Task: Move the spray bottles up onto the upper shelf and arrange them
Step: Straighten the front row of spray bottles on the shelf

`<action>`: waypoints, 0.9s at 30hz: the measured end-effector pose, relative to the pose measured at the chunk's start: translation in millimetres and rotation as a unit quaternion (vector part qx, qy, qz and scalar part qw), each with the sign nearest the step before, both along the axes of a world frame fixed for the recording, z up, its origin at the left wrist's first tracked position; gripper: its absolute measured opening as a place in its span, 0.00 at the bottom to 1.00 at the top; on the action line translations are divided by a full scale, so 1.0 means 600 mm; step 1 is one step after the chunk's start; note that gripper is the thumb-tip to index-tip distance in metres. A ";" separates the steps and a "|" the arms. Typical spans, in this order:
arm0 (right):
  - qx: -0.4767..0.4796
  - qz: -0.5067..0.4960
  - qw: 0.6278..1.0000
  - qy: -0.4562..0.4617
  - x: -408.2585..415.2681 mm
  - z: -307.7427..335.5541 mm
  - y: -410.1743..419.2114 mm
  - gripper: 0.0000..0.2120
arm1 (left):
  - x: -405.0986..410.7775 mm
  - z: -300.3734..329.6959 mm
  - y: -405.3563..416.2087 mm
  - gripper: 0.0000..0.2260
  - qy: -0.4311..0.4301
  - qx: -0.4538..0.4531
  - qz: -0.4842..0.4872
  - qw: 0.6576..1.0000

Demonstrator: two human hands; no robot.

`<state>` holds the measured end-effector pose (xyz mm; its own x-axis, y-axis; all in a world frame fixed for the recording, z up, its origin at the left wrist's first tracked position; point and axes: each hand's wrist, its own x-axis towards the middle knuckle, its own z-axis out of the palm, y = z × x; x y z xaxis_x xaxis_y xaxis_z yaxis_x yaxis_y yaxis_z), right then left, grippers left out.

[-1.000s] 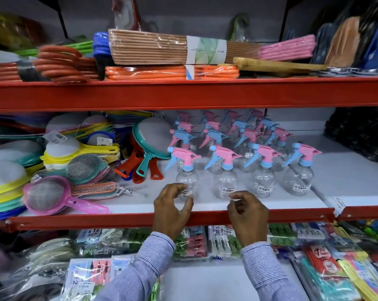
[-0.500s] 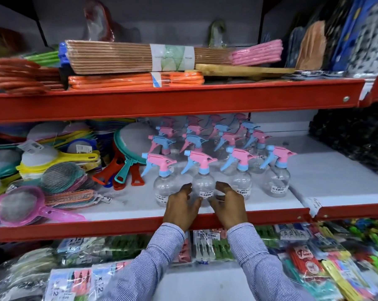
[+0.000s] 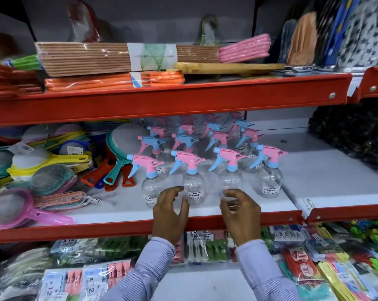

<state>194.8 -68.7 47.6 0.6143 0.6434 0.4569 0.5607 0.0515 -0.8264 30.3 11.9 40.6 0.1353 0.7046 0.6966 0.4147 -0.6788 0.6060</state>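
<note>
**Hands open and part around the front row of bottles**

Head view: the spray bottles [image 3: 205, 161] stand in rows on the white middle shelf [image 3: 335, 179], the nearest row of four lined up close to its red front edge, further rows running toward the back. Half a second ago both hands were pressed close together around the second bottle [image 3: 193, 187] of that front row. Now they have drawn apart. The left hand [image 3: 169, 210] hovers just in front of the gap between the first bottle [image 3: 152, 190] and the second, fingers [image 3: 173, 191] spread and released, grasping nothing. The right hand [image 3: 240, 211] sits in front of the third bottle [image 3: 230, 183], fingers curled loosely and open; whether the tips touch the clear body I cannot tell.

That release suggests the second bottle has just been nudged into line and the hands are shifting to the next one. All visible bottles already sit on this shelf, so the work looks to be at the arranging stage: squaring up the front row. The shelf above [image 3: 183, 98] is packed with wrapped mats [image 3: 101, 58].
</note>
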 end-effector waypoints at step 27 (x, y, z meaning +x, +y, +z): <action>-0.047 0.014 0.999 -0.007 0.126 0.027 -0.029 0.17 | 0.174 0.008 -0.040 0.24 0.068 -0.096 -0.029 0.993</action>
<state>270.7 -86.0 64.0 0.5891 0.7011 0.4018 0.5718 -0.0103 -0.8203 134.5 -12.0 45.3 0.2640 0.8107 0.5225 0.4648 -0.5816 0.6676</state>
